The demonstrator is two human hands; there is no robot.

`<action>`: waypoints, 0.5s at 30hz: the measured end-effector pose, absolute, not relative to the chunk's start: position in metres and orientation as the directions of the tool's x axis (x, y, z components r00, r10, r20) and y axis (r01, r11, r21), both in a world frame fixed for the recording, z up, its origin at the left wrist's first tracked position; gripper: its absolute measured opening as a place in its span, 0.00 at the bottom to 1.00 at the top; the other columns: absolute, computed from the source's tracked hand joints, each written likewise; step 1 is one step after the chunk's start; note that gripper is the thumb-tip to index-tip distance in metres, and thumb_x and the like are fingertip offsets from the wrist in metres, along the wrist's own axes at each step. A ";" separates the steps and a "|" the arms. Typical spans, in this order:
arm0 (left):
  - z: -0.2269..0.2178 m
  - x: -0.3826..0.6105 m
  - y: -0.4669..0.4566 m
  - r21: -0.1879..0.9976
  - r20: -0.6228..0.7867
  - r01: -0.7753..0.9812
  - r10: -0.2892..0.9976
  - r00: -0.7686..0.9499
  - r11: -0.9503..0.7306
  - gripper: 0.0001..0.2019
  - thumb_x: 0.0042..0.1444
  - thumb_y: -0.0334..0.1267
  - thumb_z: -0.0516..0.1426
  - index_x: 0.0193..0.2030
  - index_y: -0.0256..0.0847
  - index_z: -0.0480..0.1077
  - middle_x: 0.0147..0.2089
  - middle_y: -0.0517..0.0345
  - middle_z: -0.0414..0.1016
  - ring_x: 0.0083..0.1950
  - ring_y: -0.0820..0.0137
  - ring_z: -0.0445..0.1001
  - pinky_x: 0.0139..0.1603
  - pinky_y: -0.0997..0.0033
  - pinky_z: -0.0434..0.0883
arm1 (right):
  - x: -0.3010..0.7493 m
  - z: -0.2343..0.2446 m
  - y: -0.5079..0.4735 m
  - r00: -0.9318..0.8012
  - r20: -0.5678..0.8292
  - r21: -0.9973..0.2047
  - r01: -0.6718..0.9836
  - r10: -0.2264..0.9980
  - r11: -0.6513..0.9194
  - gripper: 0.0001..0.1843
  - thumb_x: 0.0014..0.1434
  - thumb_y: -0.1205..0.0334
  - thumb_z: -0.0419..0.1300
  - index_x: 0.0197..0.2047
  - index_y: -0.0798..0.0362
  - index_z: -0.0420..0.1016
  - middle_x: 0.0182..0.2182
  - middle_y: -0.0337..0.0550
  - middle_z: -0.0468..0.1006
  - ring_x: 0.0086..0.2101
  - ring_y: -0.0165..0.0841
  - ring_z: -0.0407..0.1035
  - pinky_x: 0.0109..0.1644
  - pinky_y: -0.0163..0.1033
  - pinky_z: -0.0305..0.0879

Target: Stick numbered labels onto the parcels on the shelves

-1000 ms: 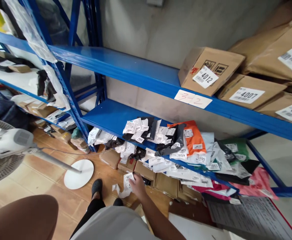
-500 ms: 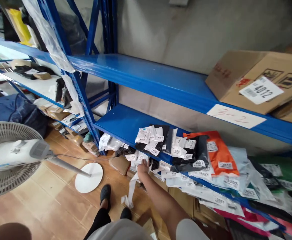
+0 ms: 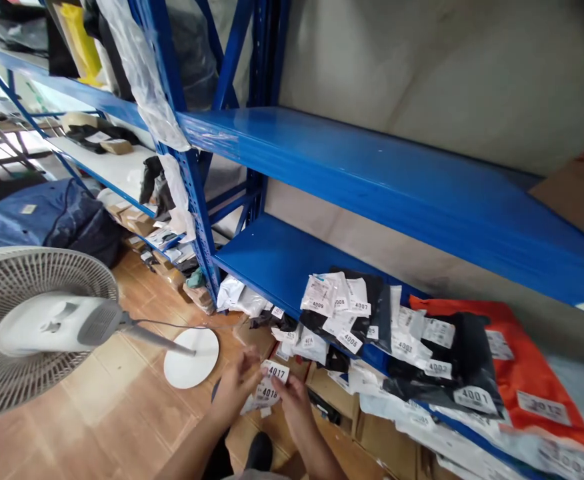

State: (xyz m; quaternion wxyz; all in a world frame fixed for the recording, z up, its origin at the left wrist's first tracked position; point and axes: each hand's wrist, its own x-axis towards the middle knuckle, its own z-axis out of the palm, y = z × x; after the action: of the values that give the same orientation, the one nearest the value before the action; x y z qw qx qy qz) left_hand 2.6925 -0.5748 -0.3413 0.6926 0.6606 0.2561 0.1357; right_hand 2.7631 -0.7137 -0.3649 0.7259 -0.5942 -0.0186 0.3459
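My left hand [image 3: 235, 389] and my right hand [image 3: 292, 398] meet low in the middle, both pinching a small white parcel with labels reading 4017 and 4018 [image 3: 270, 385]. The fingers of both hands curl round its edges. Just beyond my hands lies a pile of white and black labelled packets [image 3: 342, 310] on the lower blue shelf [image 3: 267, 260]. An orange mailer [image 3: 522, 373] and black bags [image 3: 452, 360] lie further right on the same shelf.
A white standing fan [image 3: 37, 323] with its round base [image 3: 192, 358] stands on the tiled floor at left. The upper blue shelf [image 3: 372, 173] overhangs. Cardboard boxes [image 3: 372, 427] sit under the lower shelf. A dark blue bag [image 3: 47, 217] lies at far left.
My right hand has drawn back from the shelf edge with the white parcel, and my left hand has come up to hold it too. The view has swung left.
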 end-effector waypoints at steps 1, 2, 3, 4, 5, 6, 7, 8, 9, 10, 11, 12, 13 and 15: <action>-0.346 2.695 -0.575 0.955 -0.273 0.175 0.475 0.837 0.240 0.23 0.45 0.53 0.62 0.43 0.39 0.72 0.41 0.51 0.78 0.41 0.62 0.76 0.44 0.63 0.72 | 2.762 -0.363 -0.708 0.745 -0.397 -0.868 -0.495 0.536 0.045 0.25 0.41 0.44 0.68 0.37 0.56 0.78 0.31 0.47 0.81 0.31 0.39 0.74 0.40 0.45 0.69; -0.353 2.696 -0.575 0.911 -0.353 0.201 0.429 0.831 0.361 0.22 0.44 0.54 0.63 0.38 0.38 0.73 0.35 0.53 0.79 0.35 0.64 0.76 0.38 0.65 0.71 | 2.762 -0.363 -0.702 0.726 -0.415 -0.865 -0.502 0.548 0.011 0.26 0.41 0.44 0.68 0.36 0.56 0.78 0.30 0.47 0.81 0.31 0.39 0.74 0.39 0.45 0.69; -0.361 2.697 -0.575 0.875 -0.407 0.220 0.405 0.819 0.432 0.21 0.42 0.55 0.63 0.34 0.37 0.73 0.30 0.55 0.78 0.31 0.66 0.74 0.34 0.68 0.70 | 2.763 -0.364 -0.696 0.714 -0.431 -0.867 -0.498 0.552 -0.033 0.26 0.41 0.43 0.68 0.36 0.56 0.78 0.29 0.47 0.81 0.30 0.39 0.74 0.38 0.45 0.69; -0.369 2.696 -0.574 0.857 -0.437 0.233 0.406 0.803 0.460 0.21 0.42 0.55 0.63 0.31 0.37 0.73 0.27 0.57 0.77 0.28 0.68 0.72 0.32 0.69 0.68 | 2.765 -0.366 -0.691 0.718 -0.437 -0.874 -0.481 0.542 -0.069 0.27 0.39 0.42 0.68 0.34 0.56 0.78 0.28 0.47 0.80 0.30 0.39 0.73 0.37 0.44 0.69; -0.375 2.695 -0.572 0.858 -0.446 0.240 0.426 0.787 0.454 0.21 0.42 0.55 0.63 0.29 0.37 0.72 0.24 0.59 0.75 0.26 0.69 0.71 0.30 0.71 0.67 | 2.767 -0.369 -0.686 0.737 -0.431 -0.886 -0.454 0.520 -0.092 0.27 0.38 0.42 0.68 0.33 0.56 0.78 0.28 0.47 0.80 0.30 0.39 0.73 0.36 0.43 0.69; -0.380 2.694 -0.569 0.872 -0.439 0.245 0.453 0.776 0.425 0.20 0.43 0.56 0.62 0.28 0.38 0.71 0.23 0.60 0.74 0.25 0.70 0.70 0.29 0.71 0.65 | 2.770 -0.371 -0.681 0.763 -0.416 -0.900 -0.422 0.495 -0.106 0.27 0.38 0.42 0.69 0.32 0.56 0.77 0.28 0.46 0.80 0.30 0.38 0.73 0.36 0.42 0.69; -0.383 2.692 -0.565 0.891 -0.423 0.256 0.480 0.769 0.375 0.20 0.44 0.56 0.61 0.27 0.38 0.69 0.22 0.61 0.72 0.25 0.71 0.69 0.28 0.72 0.64 | 2.772 -0.373 -0.675 0.787 -0.394 -0.915 -0.386 0.475 -0.120 0.26 0.37 0.42 0.69 0.31 0.56 0.76 0.27 0.45 0.79 0.29 0.37 0.72 0.35 0.41 0.68; -0.385 2.691 -0.561 0.912 -0.399 0.270 0.510 0.762 0.310 0.20 0.46 0.57 0.59 0.26 0.39 0.68 0.21 0.62 0.70 0.24 0.71 0.67 0.28 0.72 0.63 | 2.775 -0.375 -0.670 0.800 -0.372 -0.927 -0.350 0.471 -0.138 0.25 0.37 0.43 0.69 0.30 0.55 0.75 0.26 0.43 0.78 0.28 0.35 0.71 0.34 0.39 0.67; -0.386 2.691 -0.556 0.930 -0.368 0.283 0.544 0.754 0.236 0.20 0.48 0.57 0.58 0.24 0.40 0.65 0.21 0.63 0.68 0.24 0.72 0.66 0.27 0.73 0.62 | 2.777 -0.375 -0.665 0.801 -0.353 -0.935 -0.315 0.482 -0.162 0.24 0.37 0.43 0.69 0.29 0.55 0.74 0.24 0.42 0.77 0.27 0.33 0.70 0.33 0.38 0.66; -0.387 2.690 -0.552 0.942 -0.334 0.291 0.575 0.747 0.169 0.20 0.49 0.57 0.56 0.23 0.41 0.63 0.20 0.64 0.66 0.24 0.72 0.64 0.27 0.73 0.61 | 2.779 -0.375 -0.659 0.790 -0.344 -0.939 -0.286 0.507 -0.191 0.22 0.39 0.44 0.69 0.27 0.55 0.74 0.23 0.41 0.76 0.26 0.32 0.69 0.32 0.37 0.65; -0.389 2.690 -0.548 0.948 -0.306 0.295 0.601 0.738 0.120 0.20 0.51 0.56 0.55 0.23 0.41 0.62 0.20 0.65 0.64 0.24 0.73 0.63 0.27 0.73 0.60 | 2.780 -0.374 -0.654 0.771 -0.347 -0.937 -0.268 0.533 -0.223 0.21 0.40 0.45 0.68 0.27 0.55 0.74 0.23 0.41 0.76 0.25 0.32 0.69 0.31 0.37 0.65; -0.391 2.690 -0.545 0.950 -0.288 0.297 0.627 0.724 0.094 0.20 0.52 0.56 0.54 0.23 0.41 0.61 0.20 0.65 0.62 0.24 0.73 0.62 0.27 0.73 0.59 | 2.781 -0.374 -0.648 0.750 -0.362 -0.931 -0.263 0.553 -0.252 0.21 0.40 0.46 0.69 0.27 0.55 0.74 0.23 0.41 0.76 0.25 0.32 0.69 0.32 0.37 0.65; -0.395 2.690 -0.543 0.951 -0.284 0.296 0.650 0.705 0.094 0.19 0.53 0.55 0.53 0.23 0.42 0.60 0.20 0.66 0.61 0.24 0.73 0.61 0.27 0.74 0.59 | 2.782 -0.373 -0.642 0.731 -0.384 -0.922 -0.271 0.564 -0.276 0.21 0.39 0.47 0.69 0.28 0.55 0.75 0.24 0.41 0.76 0.26 0.33 0.69 0.32 0.38 0.65; -0.403 2.689 -0.539 0.949 -0.298 0.279 0.690 0.660 0.144 0.19 0.54 0.55 0.53 0.24 0.42 0.60 0.20 0.67 0.59 0.24 0.74 0.60 0.26 0.74 0.58 | 2.783 -0.373 -0.632 0.693 -0.433 -0.900 -0.300 0.576 -0.316 0.21 0.35 0.49 0.71 0.30 0.55 0.75 0.25 0.42 0.78 0.27 0.35 0.71 0.34 0.39 0.67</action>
State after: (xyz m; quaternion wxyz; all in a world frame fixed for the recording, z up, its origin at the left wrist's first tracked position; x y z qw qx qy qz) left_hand 2.6890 -0.5386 -0.4034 0.6532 0.6351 0.3813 0.1571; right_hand 2.7828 -0.6318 -0.3731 0.5770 -0.7166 -0.0964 0.3798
